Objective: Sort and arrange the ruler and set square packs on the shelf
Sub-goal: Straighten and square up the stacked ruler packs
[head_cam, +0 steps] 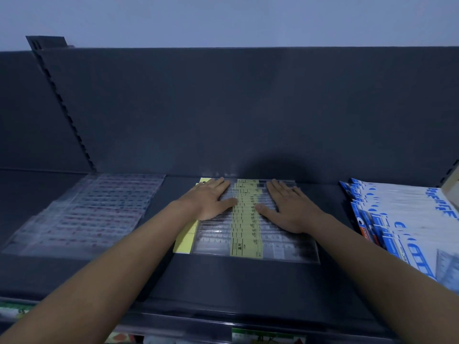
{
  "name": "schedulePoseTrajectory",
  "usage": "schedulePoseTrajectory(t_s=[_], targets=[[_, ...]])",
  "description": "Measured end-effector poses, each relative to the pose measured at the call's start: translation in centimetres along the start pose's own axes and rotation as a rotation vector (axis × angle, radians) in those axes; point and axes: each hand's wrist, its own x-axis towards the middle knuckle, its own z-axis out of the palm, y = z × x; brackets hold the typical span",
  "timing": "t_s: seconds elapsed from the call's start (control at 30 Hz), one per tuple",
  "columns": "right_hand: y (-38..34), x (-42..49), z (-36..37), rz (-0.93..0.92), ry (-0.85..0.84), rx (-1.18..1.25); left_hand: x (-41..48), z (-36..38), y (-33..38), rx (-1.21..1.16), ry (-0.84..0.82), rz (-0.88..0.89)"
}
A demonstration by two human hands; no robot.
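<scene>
Here, left of the yellow-labelled ruler packs (246, 234), clear red-printed packs (87, 212) lie flat on the shelf (223, 281). Your left hand (211, 199) rests flat, fingers straight, on the ruler packs' left half. Your right hand (288, 207) lies likewise on their right half, and neither grips. The rulers' long axis runs side to side, directly beneath both hands, equally near each. Right of them lie blue-and-white packs (407, 219).

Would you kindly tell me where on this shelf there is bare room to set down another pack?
Bare shelf runs along the front, before the yellow-labelled ruler packs. Narrower gaps separate them from the clear packs leftward and the blue-and-white packs rightward. The right end is crowded.
</scene>
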Motion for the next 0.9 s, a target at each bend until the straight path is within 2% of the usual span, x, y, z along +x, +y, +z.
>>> schedulePoseTrajectory(t_s=[0.2, 0.43, 0.67, 0.8, 0.9], targets=[[0.0, -0.5, -0.3, -0.011, -0.017, 0.005, 0.2, 0.1, -0.7, 0.005, -0.023, 0.021], [-0.6, -2.2, -0.2, -0.047, 0.059, 0.076, -2.3, 0.4, -0.4, 0.071, 0.116, 0.126], [-1.8, -3.2, 1.4, -0.014, 0.033, 0.044, -3.7, 1.3, 0.0, 0.066, 0.022, 0.139], [-1.7, -4.1, 1.1, -0.041, 0.101, 0.084, -4.6, 1.0, -0.2, 0.117, 0.17, 0.223], [-1.8, -5.1, 1.2, -0.079, 0.071, 0.054, -6.0, 1.5, -0.2, 0.115, 0.167, 0.26]])
